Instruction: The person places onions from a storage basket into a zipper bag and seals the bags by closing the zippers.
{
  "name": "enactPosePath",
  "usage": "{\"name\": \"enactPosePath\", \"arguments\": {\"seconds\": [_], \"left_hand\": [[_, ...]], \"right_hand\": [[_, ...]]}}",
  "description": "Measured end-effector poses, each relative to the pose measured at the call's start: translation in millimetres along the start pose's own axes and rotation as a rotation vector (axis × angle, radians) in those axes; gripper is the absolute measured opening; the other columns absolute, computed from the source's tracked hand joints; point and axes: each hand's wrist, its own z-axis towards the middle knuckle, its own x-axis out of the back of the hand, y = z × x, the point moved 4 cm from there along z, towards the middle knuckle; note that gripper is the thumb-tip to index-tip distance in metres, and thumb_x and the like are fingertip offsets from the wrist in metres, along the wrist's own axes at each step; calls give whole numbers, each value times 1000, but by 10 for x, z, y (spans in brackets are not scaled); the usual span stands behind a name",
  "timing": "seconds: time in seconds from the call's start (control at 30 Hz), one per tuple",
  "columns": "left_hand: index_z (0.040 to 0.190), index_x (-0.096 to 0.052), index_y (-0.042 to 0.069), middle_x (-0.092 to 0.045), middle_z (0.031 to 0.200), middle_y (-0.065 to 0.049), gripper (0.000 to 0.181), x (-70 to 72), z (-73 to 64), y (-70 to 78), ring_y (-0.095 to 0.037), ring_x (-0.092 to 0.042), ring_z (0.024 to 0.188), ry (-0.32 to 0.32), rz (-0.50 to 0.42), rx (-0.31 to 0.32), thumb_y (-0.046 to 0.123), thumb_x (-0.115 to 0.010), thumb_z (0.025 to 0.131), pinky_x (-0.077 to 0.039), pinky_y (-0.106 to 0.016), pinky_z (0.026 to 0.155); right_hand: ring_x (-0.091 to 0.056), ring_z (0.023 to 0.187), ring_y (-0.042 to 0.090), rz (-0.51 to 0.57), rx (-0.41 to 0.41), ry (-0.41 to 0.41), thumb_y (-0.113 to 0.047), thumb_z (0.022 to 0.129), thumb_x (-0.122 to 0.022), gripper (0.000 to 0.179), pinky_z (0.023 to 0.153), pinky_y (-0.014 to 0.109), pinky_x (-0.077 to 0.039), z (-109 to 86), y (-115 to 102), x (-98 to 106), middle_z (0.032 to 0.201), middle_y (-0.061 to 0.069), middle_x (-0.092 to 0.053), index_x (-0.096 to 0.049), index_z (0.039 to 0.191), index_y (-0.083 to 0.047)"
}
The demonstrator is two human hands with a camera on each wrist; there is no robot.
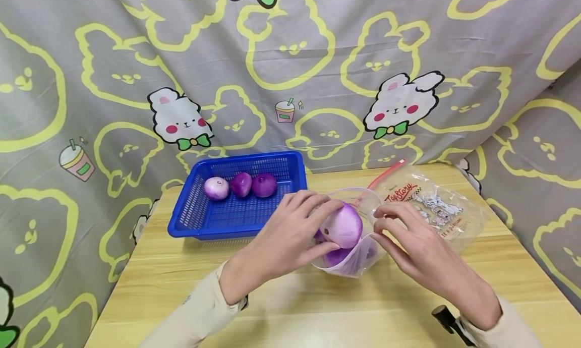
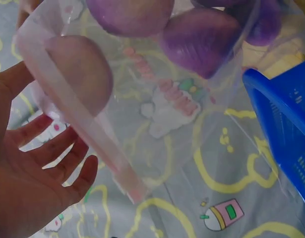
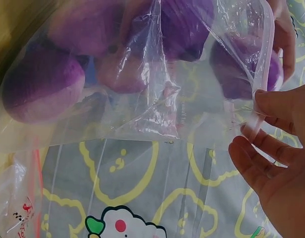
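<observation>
A clear zip bag [image 1: 356, 268] stands on the table with its mouth spread open, and several purple onions [image 2: 204, 39] fill its lower part. My left hand [image 1: 288, 234] grips a pale purple onion [image 1: 347, 227] at the bag's mouth, fingers over the top and thumb below. Through the plastic in the left wrist view, that onion [image 2: 85, 74] shows just inside the rim. On the opposite side, my right hand [image 1: 422, 242] pinches the bag's edge between thumb and fingers. More onions [image 3: 43, 87] press against the bag wall in the right wrist view.
Left of the bag, a blue plastic basket [image 1: 196, 233] holds three onions [image 1: 241, 184] near its back. Flat on the table [image 1: 150, 287] behind my right hand lies another printed zip bag [image 1: 447, 212] with a red closure. A patterned grey curtain [image 1: 290, 136] hangs behind the table.
</observation>
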Motion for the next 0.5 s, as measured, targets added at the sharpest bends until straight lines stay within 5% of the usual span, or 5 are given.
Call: {"name": "enactPosePath", "arguments": {"seconds": [0.23, 0.5], "left_hand": [[142, -51, 18, -57, 131, -6, 66, -74, 70, 22, -24, -49, 121, -47, 22, 0, 44, -75, 87, -38, -43, 101], [125, -64, 13, -59, 130, -8, 33, 157, -64, -249, -24, -50, 121, 20, -62, 89, 21, -69, 93, -40, -45, 102]], "right_hand": [[-55, 104, 29, 0, -5, 3, -29, 107, -45, 35, 102, 21, -35, 9, 18, 2, 110, 14, -63, -66, 92, -5], [-56, 105, 30, 1, -19, 7, -30, 107, -46, 35, 104, 20, -34, -19, 59, 26, 110, 14, -62, -65, 90, -6]]}}
